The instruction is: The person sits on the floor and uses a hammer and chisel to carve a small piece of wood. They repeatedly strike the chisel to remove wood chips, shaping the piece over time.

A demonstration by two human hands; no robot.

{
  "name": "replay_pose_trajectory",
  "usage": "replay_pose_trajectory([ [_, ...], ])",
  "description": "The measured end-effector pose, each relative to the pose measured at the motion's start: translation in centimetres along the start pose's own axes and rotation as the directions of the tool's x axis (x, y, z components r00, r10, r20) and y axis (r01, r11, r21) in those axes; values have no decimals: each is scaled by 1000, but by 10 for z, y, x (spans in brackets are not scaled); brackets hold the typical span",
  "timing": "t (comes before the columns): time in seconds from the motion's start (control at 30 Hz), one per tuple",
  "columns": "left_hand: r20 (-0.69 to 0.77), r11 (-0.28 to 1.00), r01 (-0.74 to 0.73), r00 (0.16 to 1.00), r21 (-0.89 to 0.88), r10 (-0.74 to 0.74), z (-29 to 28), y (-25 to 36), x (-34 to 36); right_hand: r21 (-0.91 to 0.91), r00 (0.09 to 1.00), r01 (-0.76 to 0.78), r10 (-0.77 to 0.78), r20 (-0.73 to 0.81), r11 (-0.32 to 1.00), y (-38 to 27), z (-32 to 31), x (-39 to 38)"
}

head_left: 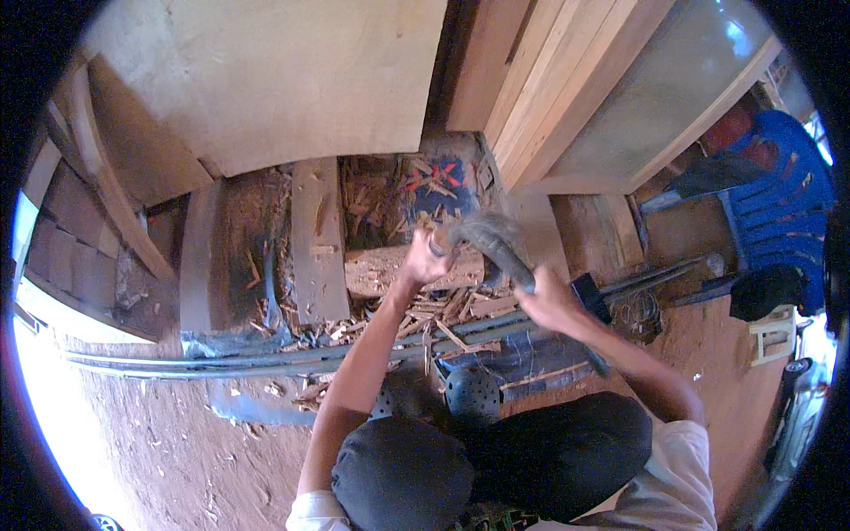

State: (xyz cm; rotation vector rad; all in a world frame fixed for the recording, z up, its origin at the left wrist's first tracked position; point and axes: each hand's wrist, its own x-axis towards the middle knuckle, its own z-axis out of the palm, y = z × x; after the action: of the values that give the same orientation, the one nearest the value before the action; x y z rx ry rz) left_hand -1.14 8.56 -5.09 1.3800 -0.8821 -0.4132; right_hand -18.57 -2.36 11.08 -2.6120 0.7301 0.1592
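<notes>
The right hand [551,301] grips a blurred hammer [492,241] while the left hand [425,257] pinches something small over wood scraps [425,310]

Wood scraps [443,314] and long pipes [266,358] crowd the ground ahead; planks [567,80] wall the right.

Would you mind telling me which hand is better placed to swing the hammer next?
Right. The right hand grips the hammer by its handle, while the left hand is only up by its head.
</notes>
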Motion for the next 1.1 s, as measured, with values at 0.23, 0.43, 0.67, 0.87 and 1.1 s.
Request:
replay_pose_trajectory([
  [0.23,-9,978,58,998,200,-58,-3,4,0,589,977,-81,179,-111,804,3,-36,-25],
  [0.43,-140,996,-39,989,75,49,2,21,1,829,877,390,115,-468,400,-18,-57,-13],
  [0.67,-111,983,-182,977,34,185,-3,12,3,456,994,-76,31,104,887,17,30,-1],
  [0.87,-84,989,-138,987,-50,134,0,-3,6,629,956,178,19,-294,757,-14,-52,-21],
  [1.1,-89,992,-93,992,-81,86,2,-7,4,532,884,264,19,-468,804,-12,-7,5],
])
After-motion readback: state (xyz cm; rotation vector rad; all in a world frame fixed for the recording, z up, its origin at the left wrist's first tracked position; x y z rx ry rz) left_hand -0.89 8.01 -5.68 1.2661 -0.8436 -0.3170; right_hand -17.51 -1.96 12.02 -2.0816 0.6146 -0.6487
